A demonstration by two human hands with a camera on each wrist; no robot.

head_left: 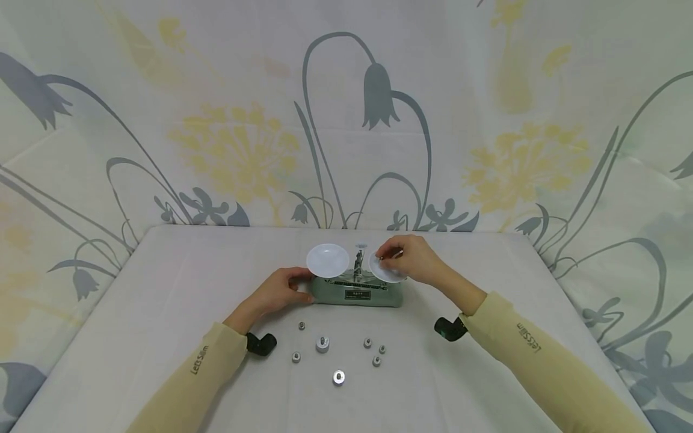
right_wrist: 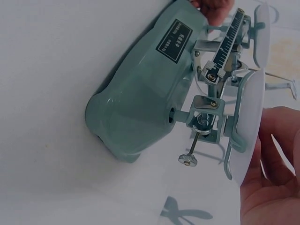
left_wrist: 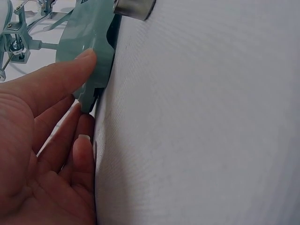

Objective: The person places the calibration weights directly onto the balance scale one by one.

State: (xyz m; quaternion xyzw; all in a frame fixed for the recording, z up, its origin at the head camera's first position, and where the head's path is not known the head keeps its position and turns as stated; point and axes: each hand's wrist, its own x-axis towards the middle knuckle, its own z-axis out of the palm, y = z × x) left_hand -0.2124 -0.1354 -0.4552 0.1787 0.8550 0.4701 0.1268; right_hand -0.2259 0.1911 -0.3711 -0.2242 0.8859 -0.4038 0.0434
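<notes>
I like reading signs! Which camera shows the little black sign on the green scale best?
The right wrist view: the black sign is biggest there, its writing clearest, though tilted. The head view shows it level but tiny; the left wrist view, at most a corner.

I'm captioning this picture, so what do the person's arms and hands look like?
The left sleeve and right sleeve are pale yellow with dark lettering. A black, bent piece shows beside each. The left hand and right hand wear no gloves.
</notes>
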